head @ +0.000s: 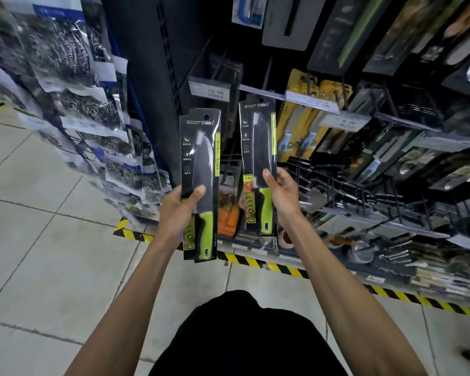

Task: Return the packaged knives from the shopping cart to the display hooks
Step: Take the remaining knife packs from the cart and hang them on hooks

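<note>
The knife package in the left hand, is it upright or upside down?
Upright: the knife package in the left hand has its hang hole at top and green handle at bottom.

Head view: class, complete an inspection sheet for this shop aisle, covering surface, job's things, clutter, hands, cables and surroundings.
Surface: pale tiled floor; yellow-and-black hazard strip along the shelf base.
Job's things: two black carded packs of green-handled knives, left pack and right pack, both upright; black wire display hooks behind them; cart not in view.
Clutter: nothing seen.
Hands: left hand grips the left pack; right hand grips the right pack, whose top is near the white price tags; hooked or not, cannot tell.
Cables: nothing seen.
Surroundings: bagged metal scourers hang at left; other packaged knives hang at right.
</note>
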